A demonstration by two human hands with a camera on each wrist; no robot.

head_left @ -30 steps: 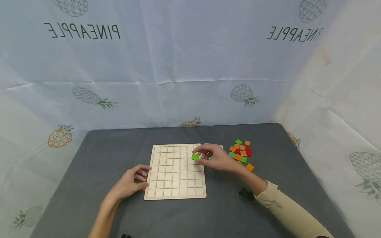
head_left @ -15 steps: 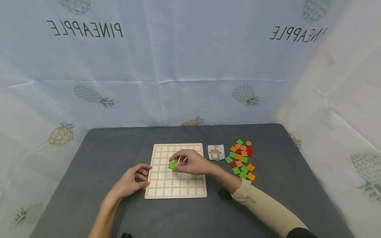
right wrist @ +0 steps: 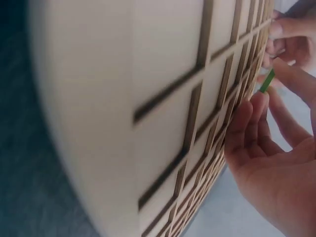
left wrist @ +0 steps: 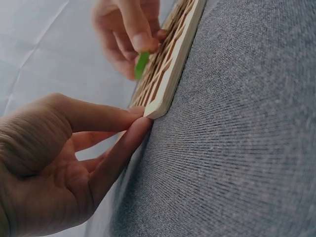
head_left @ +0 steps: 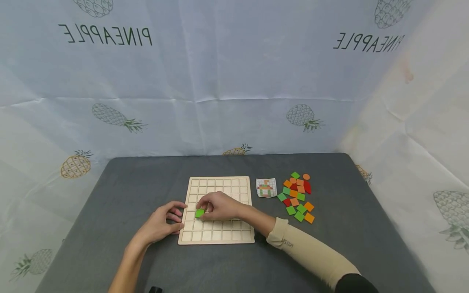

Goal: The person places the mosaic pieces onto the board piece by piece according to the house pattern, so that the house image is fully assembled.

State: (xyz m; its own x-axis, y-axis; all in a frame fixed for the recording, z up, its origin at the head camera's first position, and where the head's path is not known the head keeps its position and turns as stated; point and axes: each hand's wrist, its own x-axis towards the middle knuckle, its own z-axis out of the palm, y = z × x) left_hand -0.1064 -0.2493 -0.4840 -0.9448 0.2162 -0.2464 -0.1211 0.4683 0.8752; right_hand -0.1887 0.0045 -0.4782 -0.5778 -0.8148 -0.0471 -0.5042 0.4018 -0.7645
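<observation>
My right hand pinches a green square tile between thumb and fingertips over the left part of a pale wooden grid board. In the right wrist view the tile appears tilted on edge, close to the grid. Whether it touches the board I cannot tell. My left hand holds the board's left edge. In the left wrist view, thumb and a finger of this hand meet at the board's corner, while its other fingers are partly hidden behind.
Right of the board lies a small picture card with a coloured grid pattern. Farther right is a loose spread of green, orange and red pieces on the grey table. A small black object sits at the front edge.
My right hand has carried the green tile leftward and nearer me, from the board's right side to its left part. The card has come into full view. The left hand stays put.
</observation>
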